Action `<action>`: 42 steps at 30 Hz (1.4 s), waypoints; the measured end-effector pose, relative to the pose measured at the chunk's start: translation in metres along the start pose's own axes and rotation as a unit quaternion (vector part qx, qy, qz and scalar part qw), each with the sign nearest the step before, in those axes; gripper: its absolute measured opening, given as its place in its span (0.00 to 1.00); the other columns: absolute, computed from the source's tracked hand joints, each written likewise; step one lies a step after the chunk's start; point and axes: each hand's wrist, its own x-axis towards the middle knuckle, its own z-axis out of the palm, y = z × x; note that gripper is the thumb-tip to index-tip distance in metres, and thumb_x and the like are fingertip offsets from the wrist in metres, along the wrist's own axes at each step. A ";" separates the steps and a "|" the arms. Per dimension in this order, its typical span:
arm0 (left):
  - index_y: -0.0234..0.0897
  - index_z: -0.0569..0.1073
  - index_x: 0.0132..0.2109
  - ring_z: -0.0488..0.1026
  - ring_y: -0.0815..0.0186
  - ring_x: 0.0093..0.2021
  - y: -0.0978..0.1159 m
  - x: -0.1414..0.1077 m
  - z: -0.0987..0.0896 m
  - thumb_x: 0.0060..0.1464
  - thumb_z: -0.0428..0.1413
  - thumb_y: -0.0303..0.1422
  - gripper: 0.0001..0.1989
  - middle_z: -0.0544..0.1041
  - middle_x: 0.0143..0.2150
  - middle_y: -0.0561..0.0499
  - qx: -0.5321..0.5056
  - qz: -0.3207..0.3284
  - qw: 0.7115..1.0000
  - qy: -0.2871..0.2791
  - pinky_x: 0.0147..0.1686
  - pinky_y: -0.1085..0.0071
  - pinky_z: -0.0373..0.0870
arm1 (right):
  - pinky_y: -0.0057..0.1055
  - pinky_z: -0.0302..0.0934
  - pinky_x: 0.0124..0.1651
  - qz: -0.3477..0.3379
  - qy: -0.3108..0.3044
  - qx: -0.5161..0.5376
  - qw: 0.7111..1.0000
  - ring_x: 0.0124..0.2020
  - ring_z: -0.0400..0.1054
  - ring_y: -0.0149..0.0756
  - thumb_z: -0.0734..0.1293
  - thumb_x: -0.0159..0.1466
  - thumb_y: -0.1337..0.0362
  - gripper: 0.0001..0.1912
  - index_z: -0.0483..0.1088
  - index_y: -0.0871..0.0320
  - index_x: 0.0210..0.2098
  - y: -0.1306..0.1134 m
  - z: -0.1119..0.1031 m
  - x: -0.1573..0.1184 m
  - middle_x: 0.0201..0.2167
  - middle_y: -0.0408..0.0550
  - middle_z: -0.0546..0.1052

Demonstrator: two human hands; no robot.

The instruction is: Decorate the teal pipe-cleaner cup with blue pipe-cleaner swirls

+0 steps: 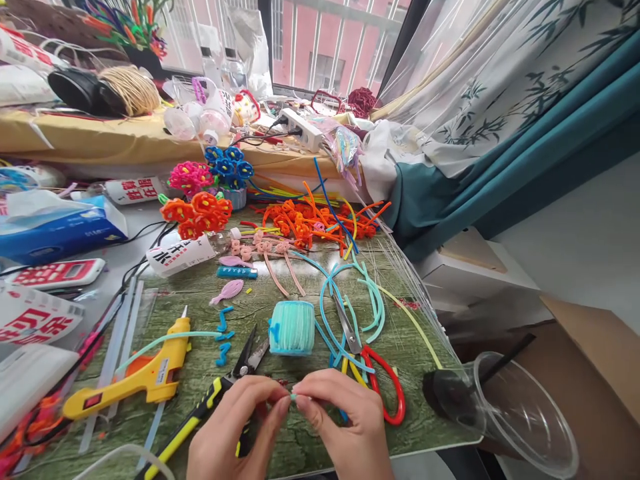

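My left hand (pixel 240 423) and my right hand (pixel 345 420) meet at the table's near edge, fingertips pinched together. Between them shows a tiny mint-green piece (pixel 293 397), seemingly pipe cleaner; most of it is hidden by the fingers. Just beyond stands a small round pot (pixel 292 328) wrapped in mint pipe cleaner, with blue rims and a blue bow-like bit on its left side. Black-and-yellow pliers (pixel 215 393) lie partly under my left hand. Red-handled scissors (pixel 385 387) rest beside my right hand, amid loose blue and mint pipe cleaners (pixel 373 303).
A yellow glue gun (pixel 150 377) lies at left, near short bent blue pieces (pixel 223 353). Orange pipe cleaners (pixel 300 223) and pipe-cleaner flowers (pixel 197 213) fill the back. A clear plastic cup (pixel 530 413) tilts over the right edge. A power strip (pixel 303 130) sits on the sill.
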 end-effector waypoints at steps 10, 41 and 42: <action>0.44 0.71 0.44 0.71 0.71 0.37 -0.025 0.025 0.016 0.64 0.59 0.30 0.04 0.76 0.40 0.57 0.072 0.006 0.997 0.013 0.40 0.78 0.67 | 0.50 0.70 0.56 0.004 0.025 -0.173 0.985 0.55 0.75 0.54 0.70 0.69 0.59 0.13 0.80 0.47 0.52 0.031 -0.020 0.010 0.55 0.53 0.80; 0.46 0.72 0.38 0.73 0.67 0.35 -0.027 0.059 0.000 0.65 0.55 0.38 0.06 0.77 0.35 0.62 0.129 -0.029 0.984 -0.122 0.39 0.67 0.56 | 0.40 0.48 0.76 0.040 -0.218 -0.065 0.973 0.75 0.52 0.37 0.70 0.55 0.80 0.50 0.54 0.48 0.73 0.030 -0.010 0.079 0.73 0.45 0.61; 0.46 0.72 0.38 0.73 0.67 0.34 -0.025 0.060 0.000 0.65 0.55 0.37 0.06 0.76 0.35 0.62 0.137 -0.021 0.983 -0.120 0.38 0.67 0.56 | 0.40 0.50 0.76 0.039 -0.214 -0.065 0.974 0.74 0.54 0.37 0.69 0.54 0.80 0.49 0.56 0.48 0.72 0.030 -0.009 0.079 0.73 0.45 0.63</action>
